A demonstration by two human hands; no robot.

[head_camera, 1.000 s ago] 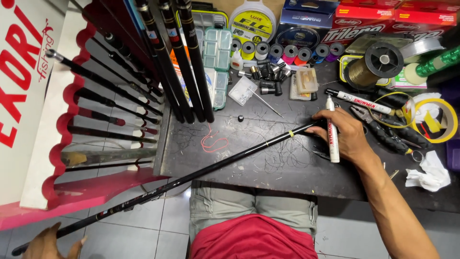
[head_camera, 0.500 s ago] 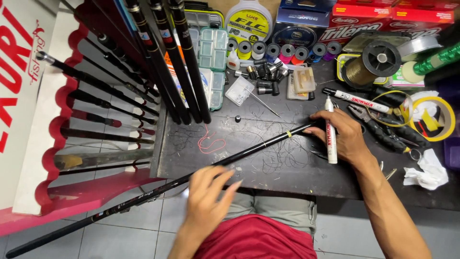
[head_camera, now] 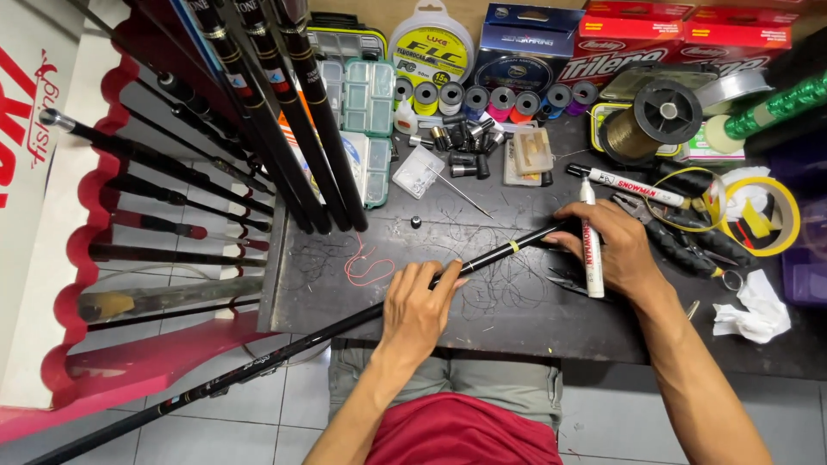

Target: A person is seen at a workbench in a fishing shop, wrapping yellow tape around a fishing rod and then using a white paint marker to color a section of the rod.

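At the far left we see a rack (head_camera: 172,232) of dark rods beside the bench (head_camera: 517,319), and more rods (head_camera: 293,112) leaning upright at the bench's near-left corner. Our rod (head_camera: 284,353) runs as one long diagonal: butt low at the left, off the bench over the floor tiles, tip high at the right. A loop of red line (head_camera: 369,267) lies on the bench just above it.

Our left hand (head_camera: 418,310) rests on the rod about midway, fingers draped over the blank; we cannot tell whether they close fully around it. From there the thin end rises rightward, past a yellow band (head_camera: 514,246), to our right hand (head_camera: 616,254).

The right hand pinches the rod near its tip and also clasps a white marker (head_camera: 590,245), held upright across the rod. So the right hand is nearer the tip, the left nearer the butt.

Beyond lie pliers (head_camera: 680,237), tape (head_camera: 767,215) and tissue (head_camera: 754,310).
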